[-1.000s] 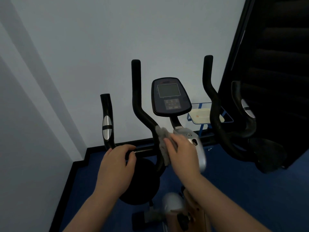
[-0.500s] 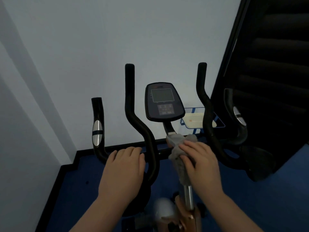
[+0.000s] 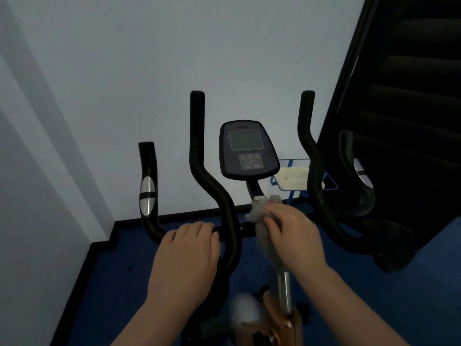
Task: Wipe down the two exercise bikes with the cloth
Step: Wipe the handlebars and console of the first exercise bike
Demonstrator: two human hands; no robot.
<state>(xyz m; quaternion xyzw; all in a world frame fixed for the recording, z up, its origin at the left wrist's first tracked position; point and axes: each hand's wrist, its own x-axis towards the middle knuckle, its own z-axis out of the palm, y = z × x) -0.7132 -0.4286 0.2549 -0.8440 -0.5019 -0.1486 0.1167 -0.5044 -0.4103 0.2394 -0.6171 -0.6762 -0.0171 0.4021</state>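
Observation:
An exercise bike with black handlebars [image 3: 199, 171] and a dark console [image 3: 247, 151] stands in front of me against the wall. My left hand [image 3: 187, 250] is wrapped over the crossbar left of the stem. A grey cloth [image 3: 262, 221] is pressed around the top of the stem, just under the console neck, by my right hand [image 3: 294, 236]. The silver post [image 3: 284, 288] shows below the cloth. Only one bike is in view.
A pale wall stands behind the bike, with a black skirting along the blue floor [image 3: 112, 283]. A dark staircase [image 3: 404, 96] rises on the right. A blue wire rack with a pale tray [image 3: 291, 178] sits behind the right handlebar.
My right hand has carried the cloth from the left handlebar bend to the middle stem. My left hand has slid a little right along the crossbar.

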